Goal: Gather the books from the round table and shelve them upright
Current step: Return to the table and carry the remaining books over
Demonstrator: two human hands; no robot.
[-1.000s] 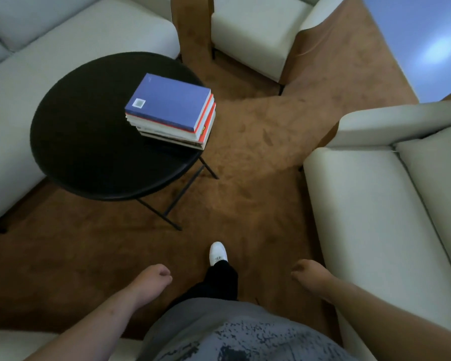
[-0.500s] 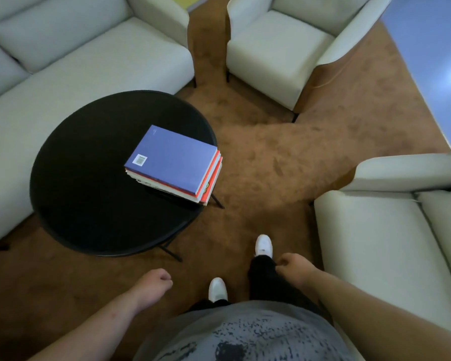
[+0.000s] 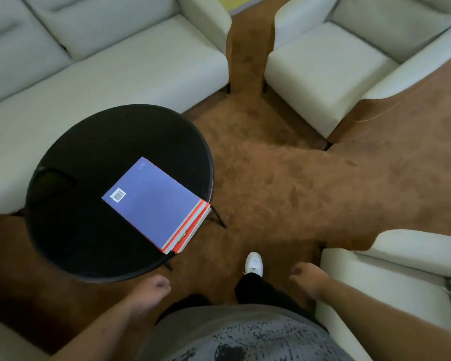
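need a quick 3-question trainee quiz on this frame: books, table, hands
1. True or false: the left hand grips the stack of books.
2. The stack's top cover is: A red, B blue, C green.
3. Fill in: the stack lies ___ on the round table, while the right hand holds nothing.
Key: 1 false, it hangs apart from the stack, holding nothing; 2 B; 3 flat.
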